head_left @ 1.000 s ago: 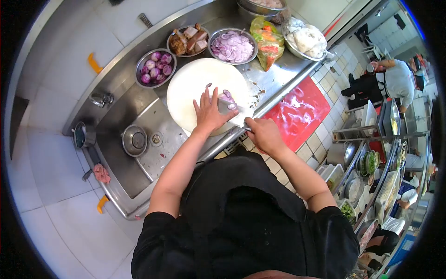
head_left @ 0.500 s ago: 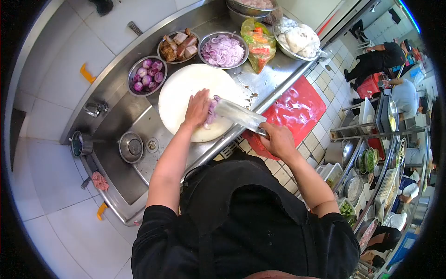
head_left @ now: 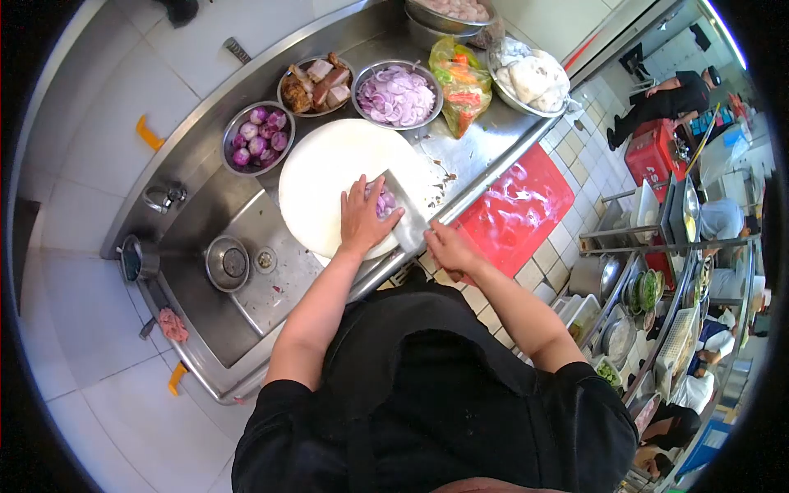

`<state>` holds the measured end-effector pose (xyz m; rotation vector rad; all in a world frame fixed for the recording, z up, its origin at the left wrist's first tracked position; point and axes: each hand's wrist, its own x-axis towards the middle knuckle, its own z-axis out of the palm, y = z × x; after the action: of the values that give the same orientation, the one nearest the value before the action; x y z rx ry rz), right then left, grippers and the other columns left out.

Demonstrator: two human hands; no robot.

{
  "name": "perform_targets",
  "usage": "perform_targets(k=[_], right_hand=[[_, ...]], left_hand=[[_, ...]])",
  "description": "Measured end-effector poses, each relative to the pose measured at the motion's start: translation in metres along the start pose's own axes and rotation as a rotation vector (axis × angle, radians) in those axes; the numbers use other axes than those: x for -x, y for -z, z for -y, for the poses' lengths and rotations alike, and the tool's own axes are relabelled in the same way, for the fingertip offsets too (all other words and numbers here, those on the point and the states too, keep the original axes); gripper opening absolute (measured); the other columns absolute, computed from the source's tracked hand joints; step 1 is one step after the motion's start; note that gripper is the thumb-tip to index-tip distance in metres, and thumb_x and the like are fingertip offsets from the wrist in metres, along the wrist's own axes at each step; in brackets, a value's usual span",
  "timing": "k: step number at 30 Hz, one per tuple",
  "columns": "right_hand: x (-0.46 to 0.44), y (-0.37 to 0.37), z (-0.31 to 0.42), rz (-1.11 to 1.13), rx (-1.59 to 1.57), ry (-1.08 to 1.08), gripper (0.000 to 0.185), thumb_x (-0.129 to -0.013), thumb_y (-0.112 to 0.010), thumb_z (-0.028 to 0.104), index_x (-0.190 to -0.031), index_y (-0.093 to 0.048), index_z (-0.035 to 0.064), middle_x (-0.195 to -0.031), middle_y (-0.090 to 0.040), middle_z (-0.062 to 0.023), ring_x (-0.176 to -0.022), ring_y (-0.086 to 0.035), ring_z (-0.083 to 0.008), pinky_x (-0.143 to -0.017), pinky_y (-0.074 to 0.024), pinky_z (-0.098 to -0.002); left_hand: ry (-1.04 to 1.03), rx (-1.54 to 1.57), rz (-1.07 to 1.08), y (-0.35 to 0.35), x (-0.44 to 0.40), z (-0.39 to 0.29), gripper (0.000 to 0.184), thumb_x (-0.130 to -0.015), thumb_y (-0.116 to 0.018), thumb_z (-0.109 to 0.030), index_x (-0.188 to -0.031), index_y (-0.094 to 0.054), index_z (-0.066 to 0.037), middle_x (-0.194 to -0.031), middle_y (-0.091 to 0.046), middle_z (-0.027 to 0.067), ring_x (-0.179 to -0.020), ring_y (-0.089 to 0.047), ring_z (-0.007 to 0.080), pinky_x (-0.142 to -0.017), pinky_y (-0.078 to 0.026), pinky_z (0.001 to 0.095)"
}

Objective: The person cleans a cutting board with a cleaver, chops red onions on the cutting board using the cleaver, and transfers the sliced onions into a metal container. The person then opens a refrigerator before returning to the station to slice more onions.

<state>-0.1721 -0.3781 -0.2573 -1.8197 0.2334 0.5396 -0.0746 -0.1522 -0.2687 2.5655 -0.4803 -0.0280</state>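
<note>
Sliced red onion point(head_left: 385, 202) lies in a small heap at the right of the round white cutting board point(head_left: 316, 168), against the flat blade of a cleaver point(head_left: 408, 218). My left hand point(head_left: 360, 220) curves round the heap, with fingers along its left side and the thumb below, pressing it to the blade. My right hand point(head_left: 452, 250) grips the cleaver's handle near the sink edge, its fingers wrapped round it. Behind the board stand a bowl of onion slices point(head_left: 398, 94), a bowl of peeled red onions point(head_left: 260, 138) and a bowl of cooked meat chunks point(head_left: 316, 85).
A plastic bag of cut vegetables point(head_left: 460, 86) and a bowl of pale bagged food point(head_left: 530, 78) stand at back right. Left is the sink basin point(head_left: 193, 287) with a small metal bowl point(head_left: 227, 263). A red lid-like surface point(head_left: 518, 214) lies below the counter edge. Co-workers and racks are at right.
The cleaver has turned and come closer to my left hand, its blade now flat beside the onion. My right hand has moved left; my left hand has shifted slightly right and curled round the slices.
</note>
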Motion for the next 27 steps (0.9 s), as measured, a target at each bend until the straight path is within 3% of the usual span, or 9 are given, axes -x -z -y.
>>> perform_targets(k=[2,3,6,7,13,19,22,24,27], right_hand=[[-0.002,-0.022,0.000,0.060,-0.087,-0.019,0.024,-0.115,-0.048,0.025,-0.111,-0.049,0.0018,-0.073,-0.059,-0.0064,-0.050,-0.056,-0.0163,-0.046,-0.0471,-0.0347],[-0.002,-0.034,0.002,0.068,-0.084,-0.017,0.024,-0.115,-0.048,0.025,-0.110,-0.048,0.0019,-0.073,-0.059,-0.0064,-0.051,-0.057,-0.0161,-0.047,-0.0474,-0.0348],[-0.005,-0.063,0.013,0.118,-0.077,0.018,0.024,-0.115,-0.048,0.026,-0.108,-0.046,0.0033,-0.074,-0.057,-0.0064,-0.054,-0.057,-0.0153,-0.048,-0.0481,-0.0352],[-0.011,-0.071,0.011,0.161,-0.206,0.058,0.024,-0.115,-0.048,0.026,-0.105,-0.045,0.0049,-0.073,-0.054,-0.0062,-0.053,-0.055,-0.0152,-0.047,-0.0472,-0.0346],[-0.027,-0.048,0.043,0.123,-0.234,0.076,0.020,-0.115,-0.049,0.021,-0.103,-0.045,0.0051,-0.070,-0.054,-0.0055,-0.049,-0.053,-0.0144,-0.046,-0.0453,-0.0336],[-0.104,0.033,0.130,-0.180,-0.121,0.122,0.020,-0.111,-0.055,0.021,-0.117,-0.054,0.0025,-0.070,-0.058,-0.0058,-0.050,-0.057,-0.0146,-0.048,-0.0493,-0.0335],[-0.132,0.073,0.163,-0.338,-0.062,0.159,0.025,-0.110,-0.056,0.021,-0.124,-0.055,0.0007,-0.071,-0.058,-0.0054,-0.050,-0.056,-0.0140,-0.046,-0.0497,-0.0323],[-0.147,0.110,0.164,-0.427,-0.034,0.122,0.025,-0.110,-0.056,0.021,-0.125,-0.055,0.0005,-0.073,-0.059,-0.0060,-0.052,-0.057,-0.0141,-0.046,-0.0504,-0.0328],[-0.137,0.133,0.155,-0.409,-0.084,0.126,0.020,-0.111,-0.054,0.019,-0.123,-0.056,0.0025,-0.073,-0.058,-0.0053,-0.052,-0.056,-0.0139,-0.045,-0.0499,-0.0324]], left_hand=[[0.032,0.053,-0.131,-0.018,0.004,0.012,0.081,-0.096,-0.071,-0.054,-0.161,-0.046,-0.013,-0.165,-0.039,0.0295,-0.152,-0.037,0.0468,-0.128,-0.022,0.0613],[0.050,0.105,-0.218,-0.017,0.007,0.009,0.064,-0.100,-0.070,-0.038,-0.155,-0.053,-0.010,-0.162,-0.042,0.0306,-0.149,-0.040,0.0480,-0.126,-0.029,0.0587],[0.235,0.284,-0.358,-0.019,0.007,0.008,0.058,-0.098,-0.073,-0.030,-0.149,-0.059,-0.008,-0.159,-0.044,0.0299,-0.146,-0.043,0.0475,-0.122,-0.036,0.0557],[0.296,0.339,-0.447,-0.022,0.004,0.007,0.051,-0.096,-0.075,-0.024,-0.143,-0.063,-0.007,-0.155,-0.048,0.0285,-0.142,-0.047,0.0464,-0.119,-0.040,0.0530],[0.303,0.452,-0.576,-0.025,-0.044,0.006,0.042,-0.096,-0.075,-0.021,-0.135,-0.068,-0.006,-0.146,-0.055,0.0260,-0.134,-0.054,0.0445,-0.114,-0.045,0.0499],[0.004,0.591,-0.711,0.003,-0.221,-0.015,0.035,-0.095,-0.074,-0.021,-0.127,-0.071,-0.006,-0.134,-0.064,0.0229,-0.126,-0.060,0.0433,-0.109,-0.049,0.0482],[0.041,0.602,-0.544,-0.008,-0.303,0.007,0.037,-0.096,-0.071,-0.024,-0.129,-0.071,-0.008,-0.134,-0.065,0.0224,-0.126,-0.061,0.0432,-0.109,-0.049,0.0492],[0.049,0.211,-0.306,-0.042,-0.340,0.028,0.041,-0.097,-0.066,-0.028,-0.134,-0.071,-0.010,-0.137,-0.064,0.0233,-0.128,-0.060,0.0430,-0.110,-0.048,0.0520],[-0.005,0.020,-0.447,-0.062,-0.345,0.027,0.044,-0.103,-0.059,-0.031,-0.141,-0.068,-0.011,-0.149,-0.058,0.0279,-0.136,-0.056,0.0461,-0.117,-0.042,0.0556]])
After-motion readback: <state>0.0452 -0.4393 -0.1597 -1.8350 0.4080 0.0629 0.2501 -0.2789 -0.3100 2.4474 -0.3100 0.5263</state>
